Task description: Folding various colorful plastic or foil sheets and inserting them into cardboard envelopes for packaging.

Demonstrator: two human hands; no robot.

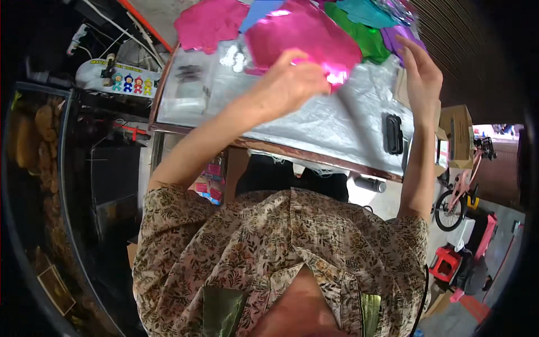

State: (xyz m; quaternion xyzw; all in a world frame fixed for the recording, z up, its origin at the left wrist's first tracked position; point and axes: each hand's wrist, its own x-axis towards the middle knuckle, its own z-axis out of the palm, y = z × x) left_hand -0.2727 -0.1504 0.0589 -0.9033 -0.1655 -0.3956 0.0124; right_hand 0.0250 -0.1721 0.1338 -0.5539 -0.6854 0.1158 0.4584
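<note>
Over the middle of the table, my left hand [297, 78] has its fingers curled closed at the near edge of a shiny pink foil piece [303, 36]. The foil looks flat and crinkled; its exact kind I cannot make out. My right hand [422, 76] is raised off the table's right side, fingers stretched up and apart, with nothing seen in it. A matte pink piece [210, 25] lies at the far left. Green foil [365, 42], teal foil [368, 12] and purple foil [401, 39] overlap at the far right.
Silvery sheeting covers the table [281, 126]. A black oblong case [394, 135] lies near its right edge, and clear plastic bags [188, 90] at its left. A skateboard deck [120, 77] is to the left. Cardboard boxes [456, 132] and a pink bicycle [460, 188] stand right.
</note>
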